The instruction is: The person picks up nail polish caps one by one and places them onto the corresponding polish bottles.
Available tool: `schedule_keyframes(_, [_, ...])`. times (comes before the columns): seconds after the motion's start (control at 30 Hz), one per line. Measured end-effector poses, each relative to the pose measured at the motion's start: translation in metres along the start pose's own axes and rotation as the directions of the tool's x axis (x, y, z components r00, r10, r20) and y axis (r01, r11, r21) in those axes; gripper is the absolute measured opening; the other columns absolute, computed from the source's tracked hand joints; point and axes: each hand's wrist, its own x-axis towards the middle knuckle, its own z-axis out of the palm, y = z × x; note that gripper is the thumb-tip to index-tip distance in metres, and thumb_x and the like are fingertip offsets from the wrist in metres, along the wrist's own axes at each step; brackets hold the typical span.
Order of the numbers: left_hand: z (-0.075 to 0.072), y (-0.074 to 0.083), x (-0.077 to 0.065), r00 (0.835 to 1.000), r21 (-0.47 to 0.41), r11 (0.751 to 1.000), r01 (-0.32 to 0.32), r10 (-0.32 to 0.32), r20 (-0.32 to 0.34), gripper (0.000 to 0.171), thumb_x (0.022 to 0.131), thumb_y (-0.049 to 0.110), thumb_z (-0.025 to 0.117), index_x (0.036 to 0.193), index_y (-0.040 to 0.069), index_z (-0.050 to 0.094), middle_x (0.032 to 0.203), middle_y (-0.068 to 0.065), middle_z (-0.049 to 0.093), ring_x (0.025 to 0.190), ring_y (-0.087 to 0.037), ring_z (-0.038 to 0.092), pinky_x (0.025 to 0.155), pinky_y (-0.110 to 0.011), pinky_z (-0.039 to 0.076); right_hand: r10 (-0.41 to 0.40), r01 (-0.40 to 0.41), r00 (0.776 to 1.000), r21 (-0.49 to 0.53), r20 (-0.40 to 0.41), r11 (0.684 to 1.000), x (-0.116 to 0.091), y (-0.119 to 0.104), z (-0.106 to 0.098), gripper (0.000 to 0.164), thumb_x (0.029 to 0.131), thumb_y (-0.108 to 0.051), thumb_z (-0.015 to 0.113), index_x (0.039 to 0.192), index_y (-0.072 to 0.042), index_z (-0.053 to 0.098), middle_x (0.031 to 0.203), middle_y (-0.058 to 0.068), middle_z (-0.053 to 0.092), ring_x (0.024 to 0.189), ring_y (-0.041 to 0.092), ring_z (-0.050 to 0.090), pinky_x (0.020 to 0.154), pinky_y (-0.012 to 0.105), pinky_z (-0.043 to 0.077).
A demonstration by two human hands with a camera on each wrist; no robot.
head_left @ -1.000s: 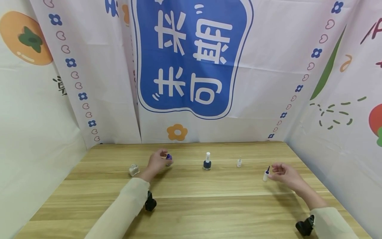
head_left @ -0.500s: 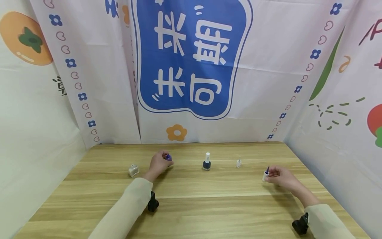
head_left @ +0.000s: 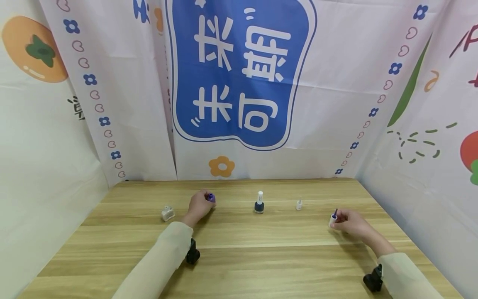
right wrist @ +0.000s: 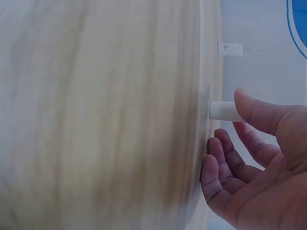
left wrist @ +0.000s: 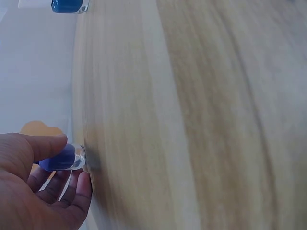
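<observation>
My left hand (head_left: 198, 206) grips an uncapped nail polish bottle (head_left: 211, 198) of purple polish, standing on the table at the back left. The left wrist view shows the thumb on one side of the purple bottle (left wrist: 60, 159) and fingers curled on the other. Over on the right, my right hand (head_left: 351, 222) pinches a white nail polish cap (head_left: 332, 221) between thumb and forefinger. That cap stands on its top, its purple-coated brush pointing up. Seen from the right wrist, the white cap (right wrist: 223, 110) meets the tabletop; the other fingers are curled beside it.
Between the hands stand a capped dark blue nail polish bottle (head_left: 259, 207) and a smaller white cap (head_left: 299, 205) with its brush upward. An uncapped clear bottle (head_left: 168, 214) is left of my left hand. A printed cloth (head_left: 321, 124) hangs behind the wooden table (head_left: 239, 270).
My right hand has moved slightly left and closed its fingers on the white cap. My left hand's fingers have settled round the purple bottle. The other bottles and cap stayed put.
</observation>
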Motion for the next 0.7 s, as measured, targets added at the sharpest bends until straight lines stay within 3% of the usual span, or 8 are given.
schedule_keyframes(0.7, [-0.0001,-0.0034,0.0005,0.999,0.031,0.999,-0.033,0.033,-0.007,0.029,0.079,0.002,0.077,0.105,-0.004,0.065,0.106,-0.019,0.065,0.105,-0.035,0.059,0.091,-0.047,0.049,-0.014,0.013,1.0,-0.041,-0.023,0.999,0.0008,0.002,0.0034,0.014,0.089,-0.008,0.069,0.091,0.0,0.057,0.084,0.005,0.054,0.077,0.021,0.045,0.067,0.033,0.039])
